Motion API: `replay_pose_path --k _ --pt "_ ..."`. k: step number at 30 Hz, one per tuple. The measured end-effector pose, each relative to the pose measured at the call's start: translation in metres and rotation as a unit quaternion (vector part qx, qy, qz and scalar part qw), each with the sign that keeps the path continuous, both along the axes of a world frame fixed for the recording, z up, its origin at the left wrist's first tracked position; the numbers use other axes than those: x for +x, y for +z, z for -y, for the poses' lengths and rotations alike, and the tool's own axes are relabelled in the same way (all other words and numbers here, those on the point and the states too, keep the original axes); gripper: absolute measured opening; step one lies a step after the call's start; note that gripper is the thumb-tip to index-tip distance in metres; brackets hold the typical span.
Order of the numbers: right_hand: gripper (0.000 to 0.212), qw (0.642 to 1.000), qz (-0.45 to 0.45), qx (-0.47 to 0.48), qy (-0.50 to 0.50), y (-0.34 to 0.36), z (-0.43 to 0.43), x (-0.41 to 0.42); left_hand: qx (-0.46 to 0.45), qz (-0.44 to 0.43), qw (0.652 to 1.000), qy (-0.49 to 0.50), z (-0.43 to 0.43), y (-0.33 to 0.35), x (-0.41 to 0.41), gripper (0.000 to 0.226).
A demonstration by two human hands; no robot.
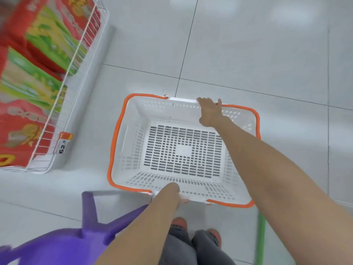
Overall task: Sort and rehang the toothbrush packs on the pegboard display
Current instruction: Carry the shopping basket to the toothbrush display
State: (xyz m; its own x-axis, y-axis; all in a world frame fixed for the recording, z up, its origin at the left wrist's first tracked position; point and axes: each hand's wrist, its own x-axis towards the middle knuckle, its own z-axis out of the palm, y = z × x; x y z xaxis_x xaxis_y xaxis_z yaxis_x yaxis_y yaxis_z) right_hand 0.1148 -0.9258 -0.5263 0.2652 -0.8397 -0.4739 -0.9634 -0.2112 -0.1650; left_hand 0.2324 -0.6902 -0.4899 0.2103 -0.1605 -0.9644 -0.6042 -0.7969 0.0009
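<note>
White tiled floor [248, 54], glossy, dark grout lines. Shop aisle. Left: white wire shelf [76, 54] low to the floor, stacked with red and green packs [38, 35], blurred, print not readable. Price tag [64, 144] clipped to the shelf's front edge, reads "62". Purple plastic stool [76, 245] bottom left, beside the left forearm. Green pole [260, 236] bottom right, blurred. Grey trousers [177, 249] and orange shoes [178, 222] at bottom centre, just behind the basket.

White slotted basket [131, 131] in mid frame over the floor; both orange handles [116, 134] folded down along its rim. Resting or lifted: cannot tell.

Both arms bare and stretched forward and down. Left hand [176, 195] grips the near rim, fingers [184, 200] curled round the edge, close together. Right arm crosses over the basket; right hand [209, 111] grips the far rim, palm down, fingers hooked over the edge with tips hidden, thumb sticking out to the right.

Toothbrush packs: where they are cannot be told from this view.
</note>
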Motion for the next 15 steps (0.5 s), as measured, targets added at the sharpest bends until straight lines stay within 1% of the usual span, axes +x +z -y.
replay_pose_path --k 1,2,3,4,5,6,7,8,9,10,11,12,13,15 --pt "0.074 1.000 0.000 0.004 0.006 0.001 0.001 0.000 0.024 -0.010 0.997 -0.077 0.004 0.000 0.003 0.073" --pt "0.075 1.000 -0.003 0.009 0.014 0.002 0.000 -0.002 0.022 -0.007 0.998 -0.056 0.000 0.003 0.001 0.073" --pt "0.078 1.000 -0.005 0.012 0.023 0.003 -0.001 -0.005 0.030 -0.019 0.996 -0.086 -0.002 0.006 0.004 0.070" --pt "0.081 1.000 -0.001 0.011 0.024 0.005 -0.004 -0.007 0.043 -0.028 0.998 -0.028 -0.002 0.006 0.003 0.064" --pt "0.083 1.000 0.017 0.008 0.008 0.008 -0.010 -0.010 0.049 -0.042 0.998 0.010 -0.004 0.000 0.006 0.059" --pt "0.083 0.998 0.054 0.001 -0.034 0.013 -0.019 -0.013 0.043 -0.060 0.997 0.030 -0.005 0.003 0.009 0.056" --pt "0.080 0.990 0.105 -0.011 -0.093 0.019 -0.030 -0.016 0.063 -0.054 0.996 0.036 -0.004 0.004 0.012 0.057" --pt "0.073 0.975 0.154 -0.034 -0.156 0.027 -0.045 -0.020 0.061 -0.050 0.996 0.034 -0.003 0.008 0.016 0.050" --pt "0.066 0.957 0.192 -0.061 -0.210 0.036 -0.063 -0.024 0.055 -0.037 0.998 0.012 0.000 0.013 0.016 0.034" --pt "0.058 0.939 0.217 -0.082 -0.253 0.047 -0.084 -0.029 0.016 -0.018 1.000 -0.007 0.006 0.017 0.012 0.018" --pt "0.051 0.924 0.237 -0.086 -0.288 0.060 -0.104 -0.034 -0.021 -0.005 1.000 -0.021 0.016 0.028 0.007 0.012" --pt "0.044 0.907 0.254 -0.071 -0.328 0.075 -0.125 -0.040 -0.082 -0.004 0.997 -0.013 0.027 0.035 -0.001 0.014" --pt "0.039 0.887 0.268 -0.048 -0.373 0.091 -0.147 -0.048 -0.114 -0.007 0.993 0.003 0.040 0.049 -0.014 0.018" --pt "0.033 0.837 0.285 -0.011 -0.467 0.120 -0.187 -0.070 -0.176 0.006 0.983 -0.043 0.061 0.079 -0.045 0.023"
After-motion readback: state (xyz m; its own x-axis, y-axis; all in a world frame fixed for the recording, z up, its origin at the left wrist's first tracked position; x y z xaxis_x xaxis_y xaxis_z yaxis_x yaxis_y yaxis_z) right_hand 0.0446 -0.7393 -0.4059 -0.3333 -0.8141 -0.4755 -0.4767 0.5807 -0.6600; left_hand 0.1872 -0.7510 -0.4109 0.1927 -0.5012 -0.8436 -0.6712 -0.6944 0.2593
